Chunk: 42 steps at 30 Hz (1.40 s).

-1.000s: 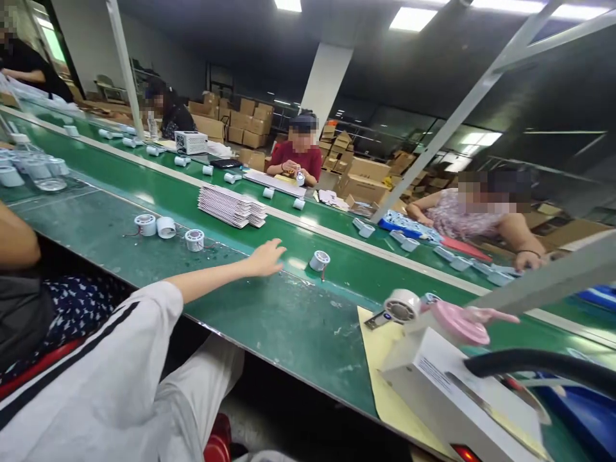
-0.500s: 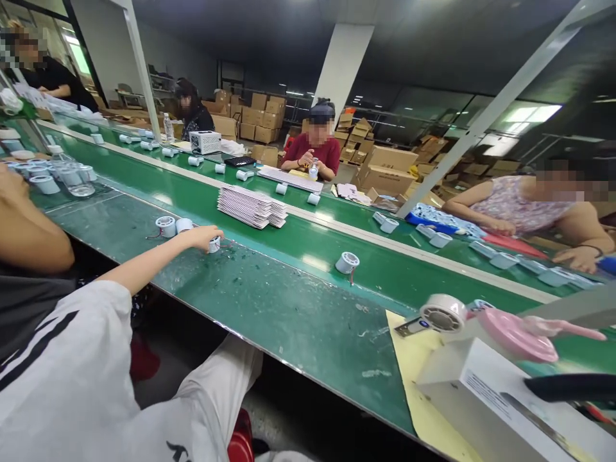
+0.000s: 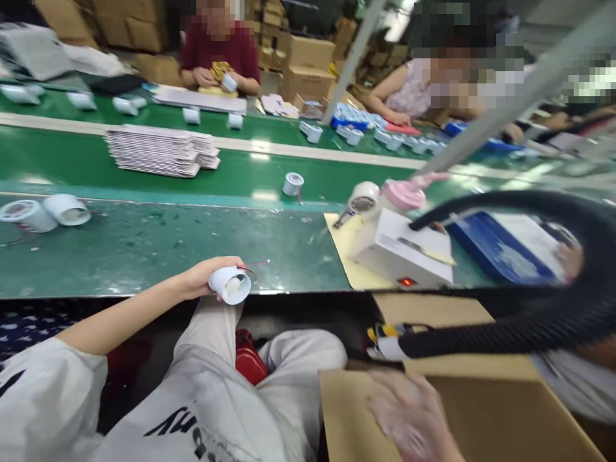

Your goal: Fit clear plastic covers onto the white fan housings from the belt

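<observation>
**One white cup in the left hand, two left at the bench's far-left end**

The left hand (image 3: pixel 199 280) is closed around a small white cylindrical part (image 3: pixel 230 284), a smooth plastic cup with its open mouth turned toward the camera and a thin red wire (image 3: pixel 254 264) trailing from it. It hangs at the near edge of the green bench (image 3: pixel 144 250), just above the person's lap. Half a second ago that hand was stretched out along the bench to a group of three such parts; now two white parts (image 3: pixel 45 212) lie there, touching each other, near the bench's left end. One more single white part (image 3: pixel 292 184) sits on the glossy green conveyor belt (image 3: pixel 72 168) beyond the bench's far edge.

The right hand (image 3: pixel 409 414) is blurred and rests flat, fingers spread, on top of a brown cardboard box (image 3: pixel 486 404) below the bench's near edge; it grips nothing that can be made out.

On the bench's right part lies one yellow sheet (image 3: pixel 342 244) carrying one white boxy machine (image 3: pixel 404 250) with a red light on its front. One ribbed black hose (image 3: pixel 553 308) arcs over it. One stack of flat white cards (image 3: pixel 158 151) lies on the belt. The view has dropped lower since then, so the lap and box now show.
</observation>
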Each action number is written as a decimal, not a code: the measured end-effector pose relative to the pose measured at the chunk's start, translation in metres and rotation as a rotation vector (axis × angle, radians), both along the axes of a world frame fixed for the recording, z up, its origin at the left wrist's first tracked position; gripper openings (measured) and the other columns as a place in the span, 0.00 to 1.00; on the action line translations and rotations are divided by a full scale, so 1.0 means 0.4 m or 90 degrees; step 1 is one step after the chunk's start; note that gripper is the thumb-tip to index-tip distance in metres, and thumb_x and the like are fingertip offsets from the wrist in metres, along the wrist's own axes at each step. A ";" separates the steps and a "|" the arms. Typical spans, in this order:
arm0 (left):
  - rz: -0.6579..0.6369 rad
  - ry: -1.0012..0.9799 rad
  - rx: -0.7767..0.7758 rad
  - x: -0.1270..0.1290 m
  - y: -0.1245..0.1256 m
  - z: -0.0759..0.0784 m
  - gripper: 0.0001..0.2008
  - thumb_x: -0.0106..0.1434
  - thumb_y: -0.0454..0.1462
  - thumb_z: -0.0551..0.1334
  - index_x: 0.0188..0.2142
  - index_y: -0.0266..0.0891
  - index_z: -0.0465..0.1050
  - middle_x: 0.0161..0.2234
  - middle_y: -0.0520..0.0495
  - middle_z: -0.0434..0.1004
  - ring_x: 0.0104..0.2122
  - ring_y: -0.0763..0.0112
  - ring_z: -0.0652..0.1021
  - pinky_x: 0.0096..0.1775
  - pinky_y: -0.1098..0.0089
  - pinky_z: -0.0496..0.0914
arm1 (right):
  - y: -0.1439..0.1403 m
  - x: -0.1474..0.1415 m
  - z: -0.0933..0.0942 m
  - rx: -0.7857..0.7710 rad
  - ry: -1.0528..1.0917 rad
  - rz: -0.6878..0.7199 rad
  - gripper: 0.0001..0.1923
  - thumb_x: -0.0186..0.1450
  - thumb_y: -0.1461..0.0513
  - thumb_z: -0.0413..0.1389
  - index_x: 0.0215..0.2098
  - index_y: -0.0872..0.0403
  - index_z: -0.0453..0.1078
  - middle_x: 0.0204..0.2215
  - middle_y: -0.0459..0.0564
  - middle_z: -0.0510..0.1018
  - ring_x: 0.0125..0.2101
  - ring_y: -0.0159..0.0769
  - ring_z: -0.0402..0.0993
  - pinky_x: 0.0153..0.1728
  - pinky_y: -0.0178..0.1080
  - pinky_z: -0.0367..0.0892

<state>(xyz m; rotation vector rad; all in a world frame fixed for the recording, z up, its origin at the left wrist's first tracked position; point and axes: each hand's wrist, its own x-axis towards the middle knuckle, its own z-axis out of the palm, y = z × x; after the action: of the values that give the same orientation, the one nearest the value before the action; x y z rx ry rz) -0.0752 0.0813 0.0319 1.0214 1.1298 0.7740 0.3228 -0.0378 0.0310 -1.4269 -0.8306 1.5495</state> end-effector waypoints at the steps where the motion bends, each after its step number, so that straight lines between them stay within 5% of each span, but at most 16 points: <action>1: -0.034 -0.030 -0.023 0.040 -0.004 -0.010 0.22 0.55 0.54 0.64 0.32 0.35 0.72 0.27 0.46 0.74 0.23 0.71 0.72 0.23 0.72 0.67 | -0.013 -0.040 -0.022 -0.024 0.024 -0.015 0.27 0.61 0.41 0.66 0.51 0.41 0.68 0.43 0.49 0.83 0.34 0.42 0.80 0.31 0.41 0.74; 3: -0.089 -0.076 -0.063 0.103 -0.013 -0.025 0.22 0.53 0.53 0.67 0.33 0.35 0.74 0.29 0.45 0.76 0.24 0.72 0.73 0.23 0.73 0.68 | -0.028 -0.136 -0.079 -0.131 0.178 0.062 0.28 0.58 0.38 0.66 0.45 0.45 0.68 0.34 0.51 0.84 0.31 0.45 0.81 0.30 0.43 0.72; 6: -0.131 -0.114 -0.102 0.160 -0.026 -0.035 0.23 0.51 0.53 0.70 0.32 0.34 0.76 0.32 0.45 0.76 0.25 0.73 0.74 0.24 0.75 0.69 | -0.059 -0.270 -0.171 -0.147 0.275 0.237 0.29 0.60 0.34 0.60 0.37 0.50 0.67 0.31 0.53 0.84 0.36 0.46 0.82 0.43 0.45 0.72; 8: -0.140 -0.123 -0.118 0.176 -0.035 -0.038 0.24 0.51 0.53 0.71 0.33 0.33 0.76 0.32 0.46 0.76 0.25 0.75 0.74 0.22 0.76 0.68 | -0.099 -0.319 -0.219 -0.061 0.154 0.335 0.27 0.66 0.37 0.55 0.35 0.51 0.68 0.33 0.53 0.83 0.38 0.45 0.80 0.43 0.44 0.71; 12: -0.142 -0.125 -0.171 0.182 -0.046 -0.046 0.25 0.52 0.53 0.71 0.38 0.34 0.76 0.31 0.48 0.75 0.19 0.77 0.71 0.13 0.78 0.60 | -0.176 -0.314 -0.262 0.218 -0.209 0.288 0.21 0.76 0.50 0.43 0.38 0.52 0.71 0.32 0.54 0.80 0.35 0.43 0.77 0.40 0.43 0.71; 15: -0.148 -0.124 -0.176 0.184 -0.050 -0.057 0.25 0.54 0.54 0.69 0.39 0.35 0.75 0.29 0.49 0.75 0.17 0.79 0.69 0.11 0.79 0.59 | -0.188 -0.294 -0.258 0.343 -0.263 0.393 0.14 0.72 0.53 0.50 0.48 0.53 0.70 0.46 0.60 0.80 0.45 0.50 0.78 0.47 0.47 0.72; 17: -0.176 -0.109 -0.157 0.189 -0.054 -0.062 0.26 0.55 0.55 0.68 0.40 0.35 0.76 0.27 0.50 0.74 0.16 0.79 0.68 0.12 0.79 0.59 | -0.175 -0.300 -0.251 0.280 -0.291 0.489 0.16 0.67 0.55 0.58 0.50 0.52 0.68 0.54 0.61 0.76 0.52 0.52 0.75 0.51 0.49 0.70; 20: -0.218 -0.066 -0.136 0.192 -0.058 -0.062 0.26 0.55 0.56 0.68 0.40 0.35 0.76 0.28 0.50 0.74 0.18 0.78 0.69 0.14 0.79 0.60 | -0.138 -0.311 -0.245 0.116 -0.284 0.529 0.09 0.61 0.60 0.62 0.39 0.52 0.67 0.45 0.54 0.77 0.44 0.46 0.75 0.47 0.46 0.71; 23: -0.239 0.009 -0.107 0.184 -0.057 -0.053 0.25 0.56 0.55 0.67 0.41 0.37 0.77 0.34 0.47 0.78 0.23 0.75 0.70 0.16 0.77 0.60 | -0.099 -0.281 -0.224 0.108 -0.181 0.515 0.12 0.60 0.59 0.63 0.29 0.52 0.63 0.42 0.52 0.77 0.45 0.46 0.76 0.47 0.44 0.71; 25: -0.261 0.079 -0.078 0.173 -0.055 -0.048 0.22 0.57 0.53 0.66 0.41 0.38 0.78 0.36 0.47 0.79 0.24 0.74 0.70 0.18 0.76 0.59 | -0.075 -0.239 -0.194 0.193 -0.167 0.448 0.09 0.64 0.57 0.61 0.33 0.52 0.68 0.47 0.55 0.77 0.53 0.49 0.74 0.52 0.46 0.71; 29: -0.324 0.166 0.044 0.164 -0.056 -0.048 0.17 0.62 0.49 0.62 0.39 0.39 0.80 0.34 0.47 0.79 0.30 0.70 0.74 0.28 0.73 0.66 | -0.018 -0.185 -0.129 0.459 -0.388 0.257 0.18 0.68 0.61 0.58 0.56 0.50 0.71 0.57 0.60 0.71 0.58 0.53 0.71 0.58 0.54 0.69; 31: -0.344 0.186 0.135 0.171 -0.064 -0.050 0.15 0.64 0.47 0.61 0.37 0.38 0.80 0.37 0.45 0.80 0.36 0.66 0.77 0.39 0.69 0.70 | 0.013 -0.196 -0.115 0.517 -0.537 0.237 0.25 0.66 0.66 0.57 0.61 0.50 0.70 0.58 0.62 0.67 0.57 0.56 0.70 0.56 0.58 0.70; 34: -0.356 0.243 0.238 0.185 -0.079 -0.053 0.14 0.66 0.45 0.61 0.38 0.39 0.81 0.41 0.43 0.80 0.42 0.61 0.78 0.47 0.63 0.69 | 0.051 -0.238 -0.117 0.466 -0.646 0.298 0.26 0.60 0.75 0.55 0.53 0.50 0.76 0.60 0.63 0.66 0.57 0.59 0.69 0.52 0.60 0.72; 36: -0.341 0.253 0.275 0.187 -0.086 -0.056 0.12 0.66 0.43 0.62 0.39 0.40 0.81 0.43 0.42 0.80 0.43 0.60 0.79 0.49 0.62 0.69 | 0.062 -0.260 -0.119 0.407 -0.586 0.348 0.20 0.58 0.76 0.58 0.44 0.51 0.78 0.61 0.61 0.67 0.57 0.57 0.69 0.53 0.58 0.72; 40: -0.268 0.192 0.290 0.177 -0.090 -0.077 0.15 0.60 0.45 0.70 0.44 0.42 0.82 0.42 0.44 0.79 0.42 0.61 0.78 0.47 0.62 0.71 | 0.058 -0.271 -0.107 0.311 -0.328 0.303 0.05 0.63 0.61 0.66 0.34 0.52 0.74 0.53 0.56 0.72 0.53 0.48 0.73 0.53 0.50 0.72; 42: -0.267 0.180 0.295 0.172 -0.090 -0.094 0.23 0.52 0.48 0.76 0.46 0.44 0.82 0.42 0.45 0.77 0.42 0.61 0.77 0.47 0.62 0.72 | 0.054 -0.267 -0.099 0.277 -0.258 0.224 0.12 0.68 0.54 0.60 0.30 0.51 0.74 0.47 0.55 0.75 0.49 0.45 0.75 0.47 0.46 0.74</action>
<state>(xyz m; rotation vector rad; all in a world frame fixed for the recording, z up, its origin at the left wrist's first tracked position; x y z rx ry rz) -0.0066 0.0454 -0.0055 1.7371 0.9373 0.5689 0.2159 -0.0160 -0.0086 -1.3272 -1.6255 1.2243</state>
